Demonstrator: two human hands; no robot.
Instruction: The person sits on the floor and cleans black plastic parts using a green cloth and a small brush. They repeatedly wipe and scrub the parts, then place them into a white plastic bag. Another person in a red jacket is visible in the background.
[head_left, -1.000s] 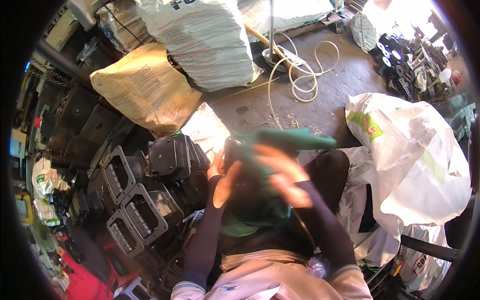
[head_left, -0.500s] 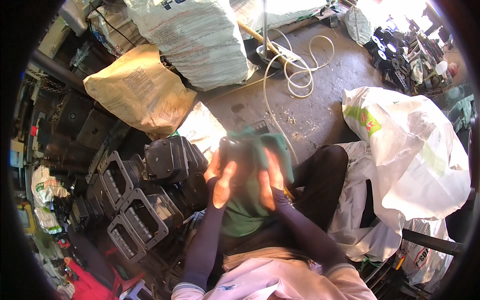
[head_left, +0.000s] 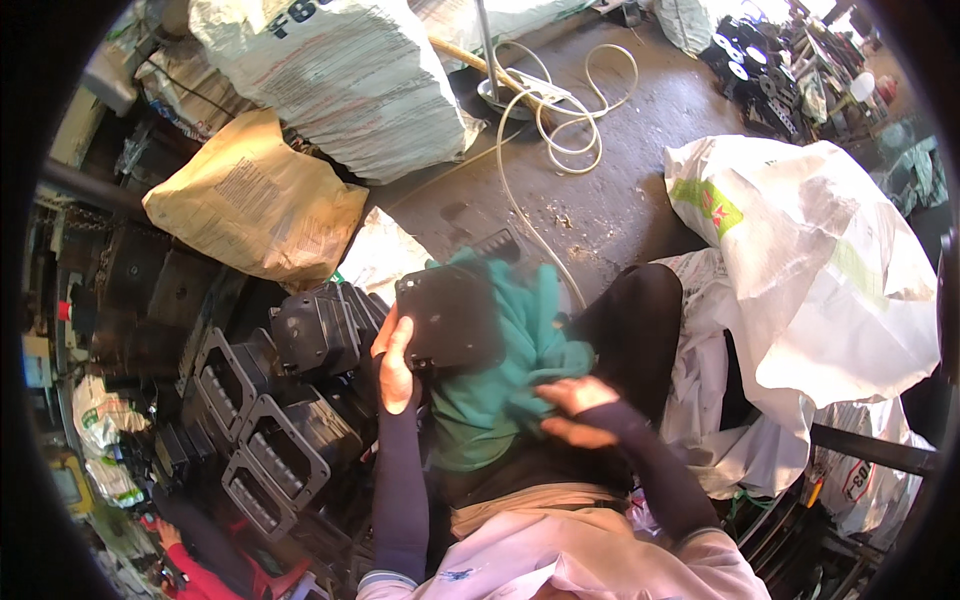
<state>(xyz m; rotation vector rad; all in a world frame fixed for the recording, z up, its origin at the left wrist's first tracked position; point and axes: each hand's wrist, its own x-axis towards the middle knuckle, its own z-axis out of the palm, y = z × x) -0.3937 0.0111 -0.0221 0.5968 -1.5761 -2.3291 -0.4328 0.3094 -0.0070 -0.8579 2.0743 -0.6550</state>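
Note:
In my left hand is a black, box-shaped plastic housing, gripped by its left side with the thumb along the edge. The housing rests over a crumpled green cloth spread across my lap. To the lower right, my right hand points inward at the cloth, its fingers and thumb closed around a fold of it. That hand is somewhat blurred, and the fingertips are partly lost in the cloth.
Several black housings with open frames are stacked at my left. A brown paper sack and a large white sack stand beyond. White sheeting lies at right. A pale hose coils on the floor.
My right hand has moved down and right, away from the housing. The housing has tilted and shifted left in my left hand, and the cloth has bunched to its right.

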